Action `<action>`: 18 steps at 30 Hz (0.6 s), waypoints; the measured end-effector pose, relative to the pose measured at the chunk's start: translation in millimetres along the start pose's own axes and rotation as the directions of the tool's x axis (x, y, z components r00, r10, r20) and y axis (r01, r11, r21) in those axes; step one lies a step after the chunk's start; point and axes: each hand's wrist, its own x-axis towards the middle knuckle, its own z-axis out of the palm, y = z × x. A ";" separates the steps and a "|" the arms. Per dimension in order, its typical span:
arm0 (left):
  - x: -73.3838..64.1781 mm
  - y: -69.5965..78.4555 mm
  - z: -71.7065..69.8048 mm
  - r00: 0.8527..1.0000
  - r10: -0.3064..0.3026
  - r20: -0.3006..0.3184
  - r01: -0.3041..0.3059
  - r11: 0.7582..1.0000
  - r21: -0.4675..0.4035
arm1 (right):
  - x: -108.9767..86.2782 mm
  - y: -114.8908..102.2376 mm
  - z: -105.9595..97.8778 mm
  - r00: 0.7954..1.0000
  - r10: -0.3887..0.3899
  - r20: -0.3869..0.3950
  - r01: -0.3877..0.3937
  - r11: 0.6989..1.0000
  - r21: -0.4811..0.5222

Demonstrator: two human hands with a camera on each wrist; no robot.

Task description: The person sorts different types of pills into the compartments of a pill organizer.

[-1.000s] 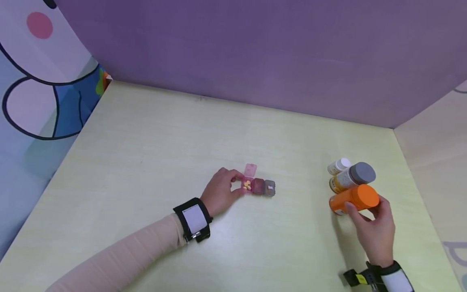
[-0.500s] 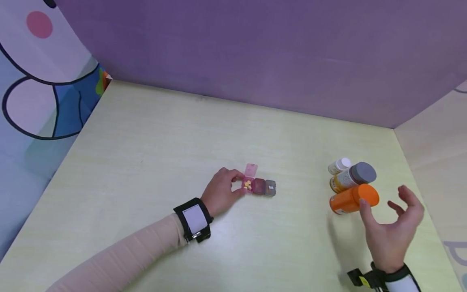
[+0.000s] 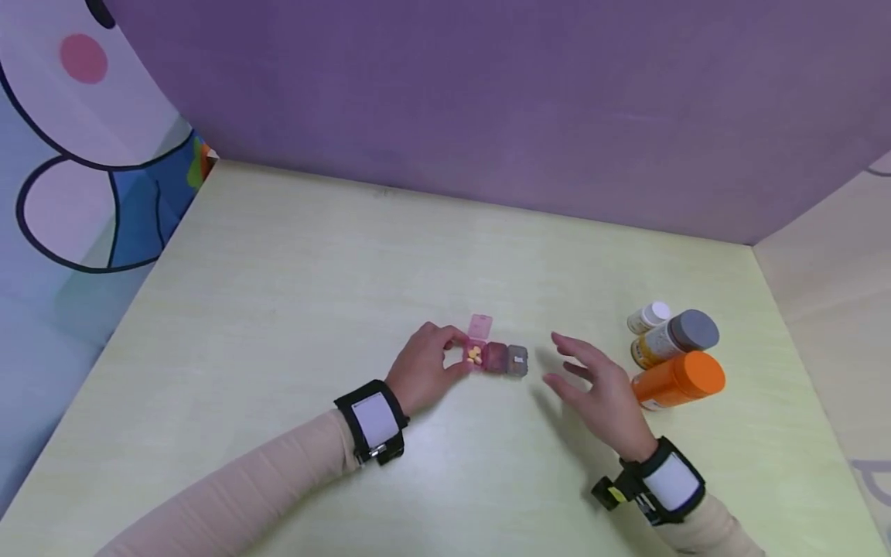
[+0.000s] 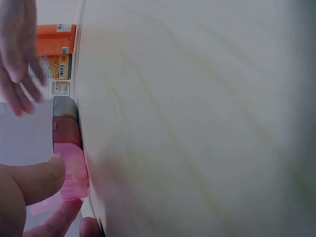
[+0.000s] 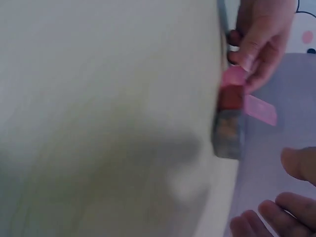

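Observation:
A small pill organizer [image 3: 495, 357] lies on the table, made of pink, dark red and grey compartments in a row. Its pink compartment [image 4: 72, 170] has the lid [image 3: 480, 326] raised, and several yellowish pills [image 3: 475, 355] sit inside. My left hand [image 3: 428, 370] pinches this pink end between thumb and finger. To the right of the grey compartment [image 5: 228, 133], my right hand [image 3: 600, 394] hovers with fingers spread, holding nothing and apart from the organizer. Behind that hand stands an orange bottle [image 3: 678, 381], its lower left partly near the fingers' line of sight.
Next to the orange bottle are a grey-capped bottle [image 3: 675, 339] and a small white bottle [image 3: 649, 316], lined up on the right of the pale table [image 3: 313, 271]. A purple panel [image 3: 473, 100] rises along the table's back edge.
My right hand has let go of the orange bottle and moved left toward the organizer. The bottle stays beside the other two. My left hand keeps its pinch.

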 end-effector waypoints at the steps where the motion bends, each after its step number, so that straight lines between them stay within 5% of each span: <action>1: 0.2 -0.2 0.5 1.000 0.002 0.000 -0.002 1.000 0.003 | 3.2 1.2 4.3 0.998 0.026 0.051 -0.027 1.000 0.004; 5: 0.4 -1.1 1.0 1.000 0.014 -0.012 -0.014 1.000 0.015 | 13.8 2.4 21.7 0.990 0.047 0.131 -0.044 0.999 -0.027; 18: 1.0 -1.6 1.0 0.999 0.049 -0.013 -0.049 0.998 0.027 | 27.5 -4.4 48.3 0.994 -0.040 0.100 0.048 0.996 -0.079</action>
